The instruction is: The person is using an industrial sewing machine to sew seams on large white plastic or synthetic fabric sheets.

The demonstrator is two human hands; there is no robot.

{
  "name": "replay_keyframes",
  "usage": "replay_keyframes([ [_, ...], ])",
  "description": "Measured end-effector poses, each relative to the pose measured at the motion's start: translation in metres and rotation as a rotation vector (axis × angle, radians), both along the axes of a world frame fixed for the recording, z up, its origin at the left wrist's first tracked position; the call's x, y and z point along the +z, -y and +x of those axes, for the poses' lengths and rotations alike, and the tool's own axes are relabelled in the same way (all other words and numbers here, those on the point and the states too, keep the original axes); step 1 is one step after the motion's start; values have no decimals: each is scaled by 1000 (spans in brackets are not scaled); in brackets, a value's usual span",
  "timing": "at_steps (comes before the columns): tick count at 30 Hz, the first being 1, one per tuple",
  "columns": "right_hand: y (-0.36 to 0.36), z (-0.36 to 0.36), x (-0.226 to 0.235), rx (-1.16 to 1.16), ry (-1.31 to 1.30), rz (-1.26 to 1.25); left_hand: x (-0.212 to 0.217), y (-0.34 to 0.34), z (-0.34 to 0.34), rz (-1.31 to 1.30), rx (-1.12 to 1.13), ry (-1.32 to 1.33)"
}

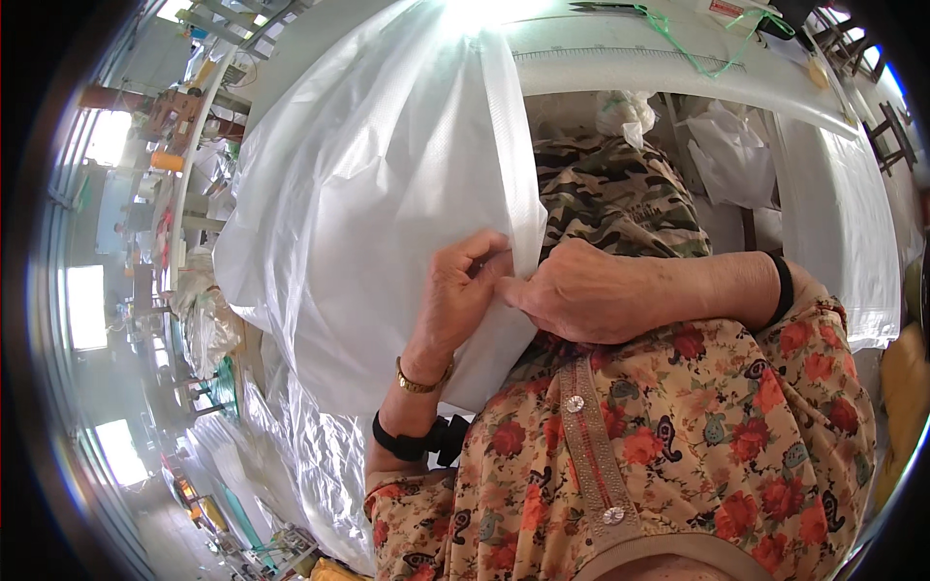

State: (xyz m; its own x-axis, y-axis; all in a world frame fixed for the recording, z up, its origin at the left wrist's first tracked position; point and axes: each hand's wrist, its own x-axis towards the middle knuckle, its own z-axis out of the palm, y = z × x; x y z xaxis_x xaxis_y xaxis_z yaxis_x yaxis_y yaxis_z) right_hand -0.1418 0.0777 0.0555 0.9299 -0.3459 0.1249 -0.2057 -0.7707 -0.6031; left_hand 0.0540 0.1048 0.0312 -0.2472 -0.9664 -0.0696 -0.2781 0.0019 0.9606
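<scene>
A large sheet of thin white fabric [387, 213] drapes from the table over my lap, with a folded strip along its right edge. At that edge my left hand [463, 290] is closed, its thumb and fingers pinching the fabric. Right beside it, my right hand [573, 289] is also closed, fingertips pressed together on the same edge strip. The two hands nearly touch. Whatever lies between the right fingertips, other than fabric, is too small to make out.
The white table [601, 76] ahead bears a ruled scale, a green cord [712, 70] and a dark slim tool [605, 8]. Under it hang white plastic bags [731, 160]. White sheeting [843, 223] falls at the right. Shiny clear film [334, 474] lies to my left.
</scene>
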Motion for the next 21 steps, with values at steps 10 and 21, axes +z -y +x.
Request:
replay_keyframes([
  [10,-1,8,6,62,-41,-62,14,1,-5,131,63,-1],
  [21,76,2,-84,-810,832,389,39,-1,31,-246,161,355],
])
